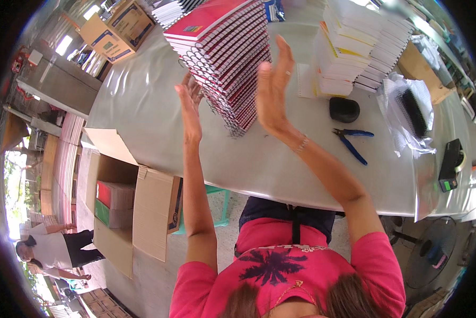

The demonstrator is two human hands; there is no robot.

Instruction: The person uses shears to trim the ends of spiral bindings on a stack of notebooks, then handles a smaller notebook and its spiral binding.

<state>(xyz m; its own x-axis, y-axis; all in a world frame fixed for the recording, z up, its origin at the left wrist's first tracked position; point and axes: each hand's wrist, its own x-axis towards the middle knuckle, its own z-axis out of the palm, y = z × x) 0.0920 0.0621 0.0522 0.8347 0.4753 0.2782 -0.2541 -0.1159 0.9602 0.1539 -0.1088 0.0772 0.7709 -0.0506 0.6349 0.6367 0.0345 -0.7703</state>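
Note:
A tall stack of red-covered spiral notebooks [232, 69] stands on the table, wire coils facing left and toward me. My left hand [190, 103] is upright at the stack's left side, its fingers apart and partly curled beside the coils. On the other side my right hand [274, 95] stands raised with its fingers stretched up and the palm turned toward the notebooks. Neither hand grips anything; whether the palms touch the stack, I cannot tell.
Right of the stack are white spiral-bound page stacks [349, 47], a black rounded object [344, 109], blue-handled cutters [353, 142] and wire coils on white plastic [412, 114]. An open carton [156, 206] holding red and green books is at the lower left. A person [52, 246] stands farther left.

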